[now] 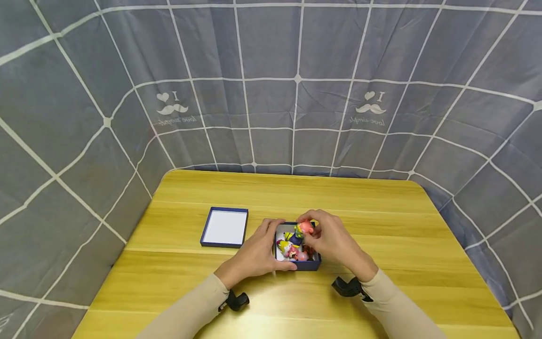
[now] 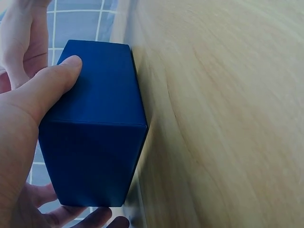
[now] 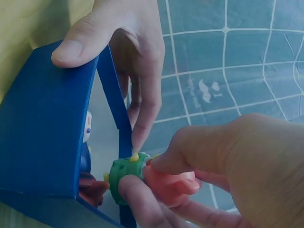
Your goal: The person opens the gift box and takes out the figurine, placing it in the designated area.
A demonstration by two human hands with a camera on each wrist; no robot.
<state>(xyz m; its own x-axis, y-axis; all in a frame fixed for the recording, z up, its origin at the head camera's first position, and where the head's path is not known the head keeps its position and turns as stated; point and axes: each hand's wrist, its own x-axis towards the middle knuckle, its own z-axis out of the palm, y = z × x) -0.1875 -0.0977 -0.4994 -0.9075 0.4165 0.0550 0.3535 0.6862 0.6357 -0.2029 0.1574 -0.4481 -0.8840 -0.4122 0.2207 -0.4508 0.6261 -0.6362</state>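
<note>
A dark blue open-topped box [image 1: 307, 266] stands on the table, with several small colourful toy figurines [image 1: 284, 246] lying inside against its white lining. My left hand [image 1: 259, 248] holds the box from its left side, thumb on the near wall and fingers toward the far wall, as the left wrist view confirms. Over the box's right part, my right hand [image 1: 333, 239] pinches a toy figurine [image 3: 126, 168] with a pink head and a green body with yellow bumps. In the right wrist view its green end points into the box opening, close to a reddish-brown piece [image 3: 92, 189].
Left of the box lies a blue-edged lid [image 1: 224, 229], its white inside facing up. The wooden table [image 1: 178, 287] ends at a grey curtain [image 1: 271, 103] with white grid lines behind and on both sides. Each wrist carries a black camera mount [image 1: 348, 286].
</note>
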